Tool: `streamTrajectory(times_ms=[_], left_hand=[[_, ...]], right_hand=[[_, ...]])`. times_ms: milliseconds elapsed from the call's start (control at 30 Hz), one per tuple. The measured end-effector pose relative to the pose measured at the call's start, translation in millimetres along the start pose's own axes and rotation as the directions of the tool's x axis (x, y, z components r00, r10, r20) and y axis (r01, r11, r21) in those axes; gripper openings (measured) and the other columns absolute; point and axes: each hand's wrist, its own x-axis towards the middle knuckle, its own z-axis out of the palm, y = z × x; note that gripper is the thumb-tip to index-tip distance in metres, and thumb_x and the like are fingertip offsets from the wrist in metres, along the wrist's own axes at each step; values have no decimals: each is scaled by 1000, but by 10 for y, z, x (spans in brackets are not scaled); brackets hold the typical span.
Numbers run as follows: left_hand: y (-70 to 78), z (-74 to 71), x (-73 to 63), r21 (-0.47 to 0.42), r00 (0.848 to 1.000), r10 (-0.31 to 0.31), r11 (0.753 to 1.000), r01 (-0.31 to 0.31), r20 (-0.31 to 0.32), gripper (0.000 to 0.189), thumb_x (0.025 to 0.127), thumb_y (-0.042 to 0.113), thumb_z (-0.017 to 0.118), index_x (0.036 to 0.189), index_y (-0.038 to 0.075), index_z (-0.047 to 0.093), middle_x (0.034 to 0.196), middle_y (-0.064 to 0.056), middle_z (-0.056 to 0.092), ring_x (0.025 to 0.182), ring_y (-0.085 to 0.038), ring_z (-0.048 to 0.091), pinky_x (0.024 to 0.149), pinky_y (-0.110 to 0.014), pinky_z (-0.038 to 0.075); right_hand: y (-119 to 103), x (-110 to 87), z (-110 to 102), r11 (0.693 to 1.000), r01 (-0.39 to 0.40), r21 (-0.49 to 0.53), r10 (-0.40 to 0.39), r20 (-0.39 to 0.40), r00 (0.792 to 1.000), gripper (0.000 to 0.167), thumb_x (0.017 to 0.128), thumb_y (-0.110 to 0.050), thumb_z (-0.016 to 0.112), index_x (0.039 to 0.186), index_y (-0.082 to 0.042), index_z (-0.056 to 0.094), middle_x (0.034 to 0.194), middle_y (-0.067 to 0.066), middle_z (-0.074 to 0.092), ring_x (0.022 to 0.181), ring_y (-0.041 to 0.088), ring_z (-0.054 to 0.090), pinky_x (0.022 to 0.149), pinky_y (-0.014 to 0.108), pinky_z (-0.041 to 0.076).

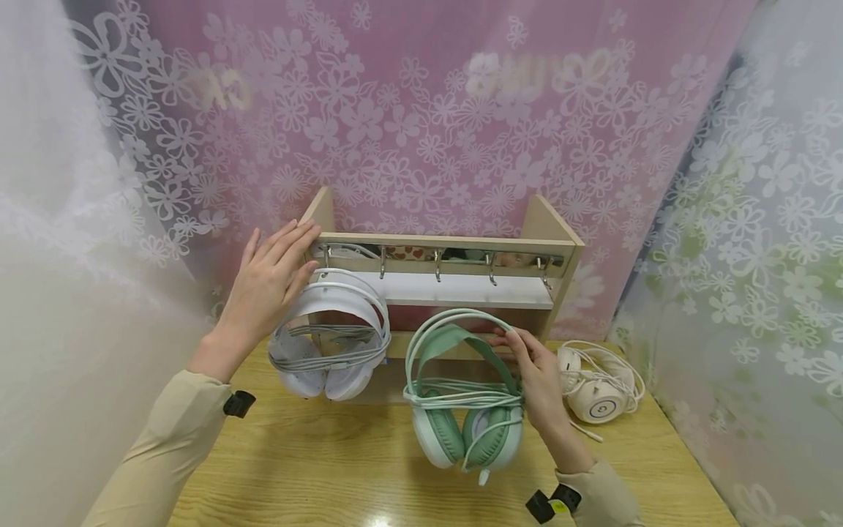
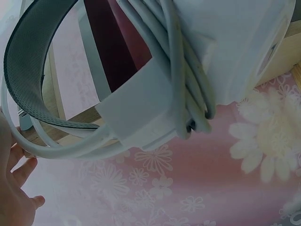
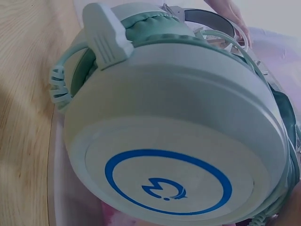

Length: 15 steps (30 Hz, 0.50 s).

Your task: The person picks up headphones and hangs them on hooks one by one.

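White headphones (image 1: 349, 377), their grey cable wound around them, hang at the left end of a wooden rack (image 1: 552, 219) with a row of metal hooks (image 1: 437, 265). My left hand (image 1: 263, 282) rests on the rack's upper left corner with its fingers extended, close beside the headband. In the left wrist view that hand (image 2: 19, 188) is at the left edge. My right hand (image 1: 538, 377) grips the right side of the headband of mint-green headphones (image 1: 461, 397), held in front of the rack. Their ear cup (image 3: 174, 103) with a blue ring logo fills the right wrist view.
Cream headphones (image 1: 596, 399) with a loosely coiled cable lie on the wooden table (image 1: 316, 468), right of the rack. A white shelf (image 1: 461, 289) sits behind the hooks. Flowered curtains (image 1: 421, 132) stand behind and at both sides.
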Motion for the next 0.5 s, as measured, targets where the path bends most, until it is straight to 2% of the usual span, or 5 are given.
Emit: streamTrajectory(times_ms=[100,300,500], left_hand=[[8,-3,3,0,1000,1,1000,-1,-2,50,105,31,55,152,13,48,154,-8,49,146,-31,38,124,-58,11],[16,-10,7,2,1000,3,1000,-3,-3,50,105,30,56,151,12,48,154,-9,49,146,-31,39,124,-58,12],[13,-11,0,3,1000,2,1000,-2,-4,51,104,29,57,151,13,48,154,-9,49,146,-31,39,124,-57,11]], right_hand=[[-38,9,28,1000,-3,18,3,8,1000,43,108,-30,50,126,7,63,100,-4,75,92,16,74,75,28,60],[-110,39,76,1000,6,26,-7,22,1000,45,108,-33,50,127,6,62,106,7,74,93,18,74,75,31,61],[-149,59,106,999,13,42,-14,17,1000,43,108,-33,50,126,4,63,103,0,75,92,17,73,72,30,60]])
